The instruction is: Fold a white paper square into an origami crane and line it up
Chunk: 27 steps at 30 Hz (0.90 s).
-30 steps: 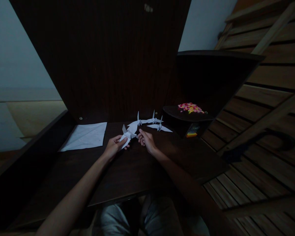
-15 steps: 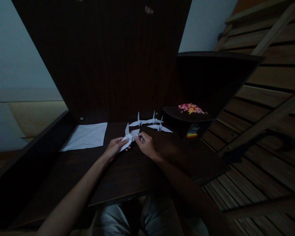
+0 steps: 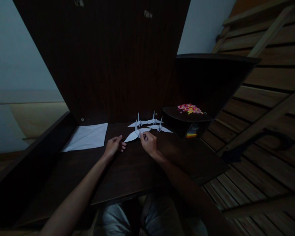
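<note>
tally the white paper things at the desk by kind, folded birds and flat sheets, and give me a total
Folded paper birds: 4, one of them at the right hand
Flat sheet: 1
Total: 5

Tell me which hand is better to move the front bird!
Probably the right hand: it pinches the front paper bird and is nearer the other three birds. The left hand is only near a wingtip.

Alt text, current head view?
Bare right hand pinching a white folded-paper crane at a dark brown wooden desk, bare left hand beside it. Three more white paper cranes sit behind; a creased white paper sheet lies left.
</note>
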Tool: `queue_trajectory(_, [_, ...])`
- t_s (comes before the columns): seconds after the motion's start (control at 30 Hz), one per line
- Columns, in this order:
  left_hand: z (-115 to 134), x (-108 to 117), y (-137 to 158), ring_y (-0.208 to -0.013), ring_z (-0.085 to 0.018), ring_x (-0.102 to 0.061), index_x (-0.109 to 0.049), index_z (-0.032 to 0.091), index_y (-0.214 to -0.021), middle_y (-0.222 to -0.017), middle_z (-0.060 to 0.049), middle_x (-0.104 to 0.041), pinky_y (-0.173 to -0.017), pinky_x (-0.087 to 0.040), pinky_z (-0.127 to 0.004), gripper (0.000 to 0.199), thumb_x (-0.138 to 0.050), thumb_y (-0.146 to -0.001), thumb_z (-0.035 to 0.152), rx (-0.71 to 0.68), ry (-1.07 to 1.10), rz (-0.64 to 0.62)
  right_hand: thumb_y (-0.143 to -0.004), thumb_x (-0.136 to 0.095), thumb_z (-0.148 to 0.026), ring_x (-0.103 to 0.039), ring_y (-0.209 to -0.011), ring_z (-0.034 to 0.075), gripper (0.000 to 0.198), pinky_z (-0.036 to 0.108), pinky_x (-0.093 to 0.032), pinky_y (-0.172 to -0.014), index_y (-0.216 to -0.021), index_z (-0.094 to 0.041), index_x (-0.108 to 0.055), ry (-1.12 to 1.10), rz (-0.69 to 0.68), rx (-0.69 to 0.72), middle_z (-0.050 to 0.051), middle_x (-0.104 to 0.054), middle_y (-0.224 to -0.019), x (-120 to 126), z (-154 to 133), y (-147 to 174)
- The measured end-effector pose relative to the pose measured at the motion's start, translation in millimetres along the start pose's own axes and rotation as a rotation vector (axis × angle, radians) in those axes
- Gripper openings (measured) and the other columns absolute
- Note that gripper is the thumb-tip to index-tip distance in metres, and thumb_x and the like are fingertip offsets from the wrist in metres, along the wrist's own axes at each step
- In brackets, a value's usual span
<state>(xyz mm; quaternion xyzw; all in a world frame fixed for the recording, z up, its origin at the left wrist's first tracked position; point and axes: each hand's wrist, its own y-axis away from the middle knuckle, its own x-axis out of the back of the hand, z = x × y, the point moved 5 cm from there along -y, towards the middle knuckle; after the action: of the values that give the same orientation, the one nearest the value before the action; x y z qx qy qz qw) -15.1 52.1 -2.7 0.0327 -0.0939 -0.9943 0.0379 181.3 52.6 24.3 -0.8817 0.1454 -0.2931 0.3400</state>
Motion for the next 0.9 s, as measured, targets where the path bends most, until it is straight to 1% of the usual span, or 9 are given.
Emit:
queue_trajectory(0.1, [3,7,-2,-0.041,-0.012,-0.057,-0.053,0.016,-0.088,-0.058,-0.002,-0.064,-0.038,-0.044,-0.02,0.021,-0.053,-0.086,0.037,-0.073,-0.051,0.077,-0.087,-0.047,-0.034,-0.048,-0.059,0.014,0.025,0.027,-0.037,-0.063,-0.069,-0.02,-0.057,0.053,0.044,-0.04,0.003,-0.058,-0.067,1,11,-5])
queue_trajectory(0.2, [6,11,-3,-0.041,-0.012,-0.056,-0.053,0.017,-0.092,-0.057,0.0,-0.063,-0.038,-0.044,-0.02,0.022,-0.052,-0.085,0.038,-0.143,-0.083,0.114,-0.087,-0.046,-0.032,-0.05,-0.06,0.015,0.025,0.027,-0.037,-0.064,-0.067,-0.02,-0.055,0.114,0.074,-0.055,0.003,-0.058,-0.065,0,22,-13])
queue_trajectory(0.4, [7,12,-6,-0.041,-0.012,-0.055,-0.055,0.016,-0.092,-0.057,0.0,-0.062,-0.039,-0.042,-0.021,0.023,-0.051,-0.082,0.037,-0.222,-0.12,0.125,-0.087,-0.046,-0.032,-0.052,-0.06,0.015,0.027,0.026,-0.036,-0.063,-0.064,-0.02,-0.053,0.237,0.046,-0.139,0.003,-0.059,-0.062,-7,38,-25])
queue_trajectory(0.53, [5,12,-9,-0.041,-0.012,-0.055,-0.056,0.015,-0.091,-0.057,0.0,-0.062,-0.039,-0.041,-0.021,0.024,-0.05,-0.081,0.036,-0.226,-0.143,0.131,-0.088,-0.045,-0.031,-0.054,-0.062,0.016,0.026,0.025,-0.035,-0.063,-0.066,-0.02,-0.053,0.308,0.093,-0.168,0.003,-0.059,-0.063,-8,43,-27])
queue_trajectory(0.63, [4,12,-10,-0.041,-0.012,-0.055,-0.056,0.016,-0.091,-0.057,0.0,-0.062,-0.039,-0.041,-0.021,0.024,-0.051,-0.08,0.037,-0.231,-0.142,0.128,-0.088,-0.044,-0.031,-0.054,-0.062,0.015,0.026,0.025,-0.034,-0.062,-0.067,-0.019,-0.054,0.325,0.09,-0.136,0.003,-0.06,-0.064,-12,44,-28])
queue_trajectory(0.77, [5,12,-9,-0.041,-0.013,-0.055,-0.057,0.016,-0.09,-0.057,0.0,-0.062,-0.041,-0.041,-0.022,0.027,-0.053,-0.078,0.04,-0.247,-0.138,0.12,-0.088,-0.044,-0.03,-0.054,-0.063,0.015,0.026,0.024,-0.035,-0.063,-0.069,-0.018,-0.056,0.315,0.017,-0.047,0.004,-0.061,-0.067,-17,43,-28])
queue_trajectory(0.9, [6,11,-8,-0.042,-0.013,-0.056,-0.057,0.016,-0.089,-0.058,0.0,-0.062,-0.041,-0.041,-0.023,0.03,-0.055,-0.076,0.043,-0.248,-0.14,0.113,-0.089,-0.044,-0.029,-0.056,-0.067,0.015,0.025,0.024,-0.035,-0.063,-0.074,-0.017,-0.059,0.329,-0.041,0.003,0.006,-0.063,-0.073,-22,43,-28])
